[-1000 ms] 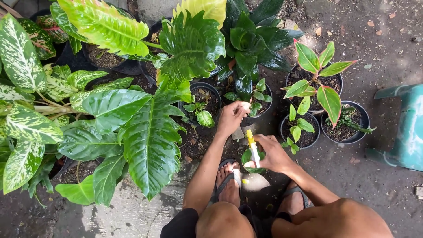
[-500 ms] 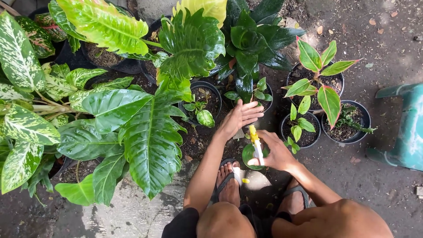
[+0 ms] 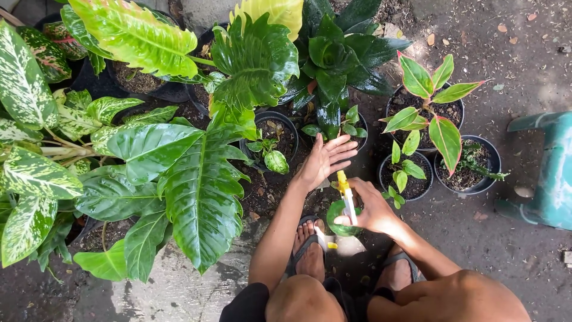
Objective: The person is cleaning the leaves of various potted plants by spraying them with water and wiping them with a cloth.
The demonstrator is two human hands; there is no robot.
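Spray bottle, green with a yellow-and-white trigger head, is sitting near centre above the sandalled feet, the right hand clamped around it; judging by the nozzle, aiming at twelve o'clock suits. Left hand is hovering spread and empty beside small black pots. No labels are showing.

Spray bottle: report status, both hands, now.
Right hand gripping green spray bottle, yellow-white nozzle up. Left hand open, fingers spread, palm over small black pot. Potted plants crowd ahead and right; nothing between hands.
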